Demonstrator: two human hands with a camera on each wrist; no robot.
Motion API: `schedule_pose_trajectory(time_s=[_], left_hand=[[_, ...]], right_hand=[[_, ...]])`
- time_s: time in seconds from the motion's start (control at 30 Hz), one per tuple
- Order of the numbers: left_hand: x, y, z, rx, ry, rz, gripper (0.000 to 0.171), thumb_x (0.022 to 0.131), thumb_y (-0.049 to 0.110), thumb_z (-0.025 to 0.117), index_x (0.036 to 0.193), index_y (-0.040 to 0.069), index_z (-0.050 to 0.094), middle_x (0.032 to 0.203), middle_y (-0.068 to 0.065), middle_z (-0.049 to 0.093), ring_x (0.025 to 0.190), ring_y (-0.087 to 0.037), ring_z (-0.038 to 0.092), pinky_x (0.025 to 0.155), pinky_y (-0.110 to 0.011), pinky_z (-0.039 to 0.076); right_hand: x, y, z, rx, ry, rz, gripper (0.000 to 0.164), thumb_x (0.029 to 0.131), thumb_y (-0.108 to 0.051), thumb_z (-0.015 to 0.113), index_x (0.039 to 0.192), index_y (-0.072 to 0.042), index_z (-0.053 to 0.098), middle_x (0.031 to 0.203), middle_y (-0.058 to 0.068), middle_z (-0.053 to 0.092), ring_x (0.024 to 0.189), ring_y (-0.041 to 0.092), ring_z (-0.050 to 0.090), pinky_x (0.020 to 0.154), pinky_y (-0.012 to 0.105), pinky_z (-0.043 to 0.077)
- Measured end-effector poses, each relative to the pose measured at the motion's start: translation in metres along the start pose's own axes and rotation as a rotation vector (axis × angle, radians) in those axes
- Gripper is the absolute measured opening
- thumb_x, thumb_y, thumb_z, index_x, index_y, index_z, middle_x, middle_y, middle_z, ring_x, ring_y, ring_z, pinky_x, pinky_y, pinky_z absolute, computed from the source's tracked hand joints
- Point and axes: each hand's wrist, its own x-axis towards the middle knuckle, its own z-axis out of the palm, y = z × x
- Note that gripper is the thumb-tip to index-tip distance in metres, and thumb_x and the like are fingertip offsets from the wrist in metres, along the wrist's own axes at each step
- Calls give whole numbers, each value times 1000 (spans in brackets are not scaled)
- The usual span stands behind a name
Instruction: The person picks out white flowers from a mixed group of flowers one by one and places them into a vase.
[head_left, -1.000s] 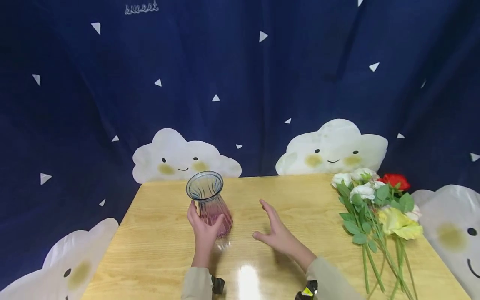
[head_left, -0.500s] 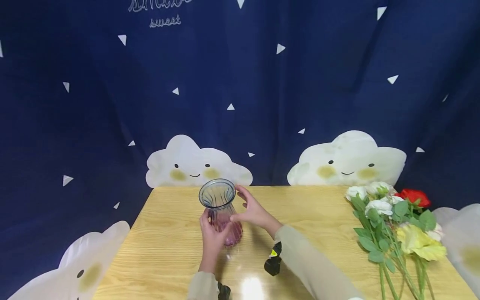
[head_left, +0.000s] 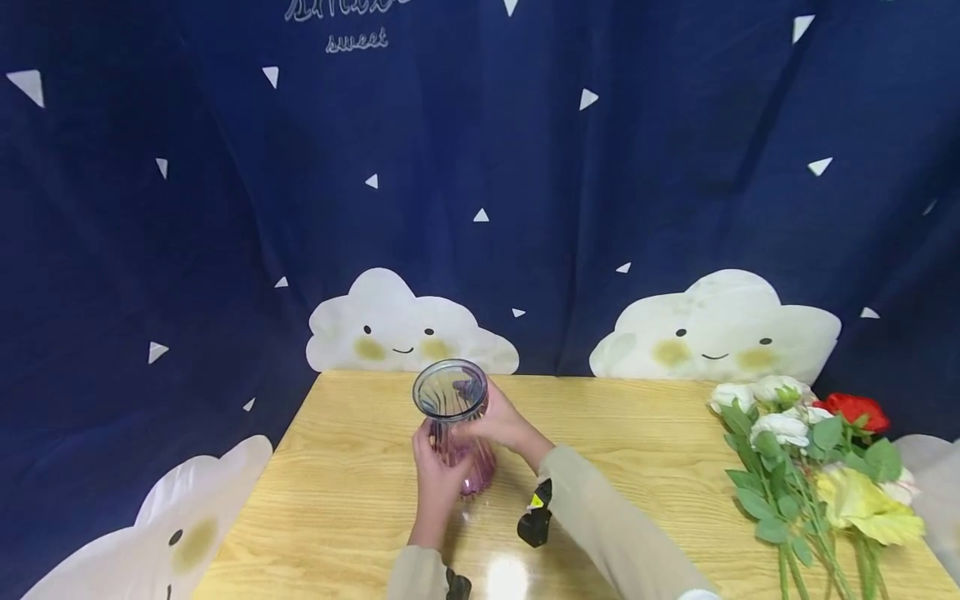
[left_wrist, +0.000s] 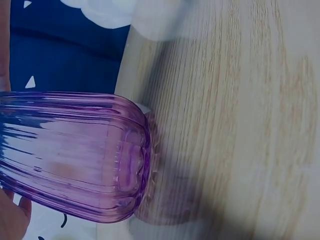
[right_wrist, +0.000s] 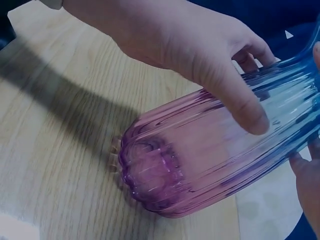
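A pale wooden table [head_left: 337, 500] with a glossy top, catching a bright glare at its six o'clock edge, stands against a dark blue curtain [head_left: 225, 208] printed with white triangles and smiling clouds; the word "sweet" shows near the top. Around the table's centre, toward ten o'clock of it, a ribbed glass vase [head_left: 454, 421], blue at the flared mouth and purple at the base, stands upright on the wood. The left hand [head_left: 435, 475] grasps its lower body from the near side, fingers curled round the glass. The right hand [head_left: 498, 421] wraps the neck from the three o'clock side, thumb pressed on the ribs. At the table's three o'clock edge, well apart from the vase, lies a bunch of flowers [head_left: 806, 454], white, yellow and red, with green stems pointing to six o'clock.
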Motion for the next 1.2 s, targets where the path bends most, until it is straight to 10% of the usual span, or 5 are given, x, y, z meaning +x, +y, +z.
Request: schedule_pose_trajectory(time_s=[0.63, 1.2], left_hand=[[-28, 22, 28, 6, -94, 79, 75, 60, 12, 73, 126, 7, 36, 117, -13, 42, 108, -20, 42, 93, -47, 47], [-41, 59, 31, -44, -514, 44, 76, 65, 28, 74, 131, 23, 36, 128, -3, 49, 115, -20, 45, 94, -44, 43]], right_hand=[[-47, 2, -34, -112, 105, -47, 84, 58, -1, 74, 131, -6, 35, 127, 23, 49, 116, 34, 48, 101, 50, 41], [-119, 15, -75, -202, 143, -132, 81, 60, -10, 75, 131, -9, 36, 121, 19, 55, 111, 12, 53, 97, 35, 45]])
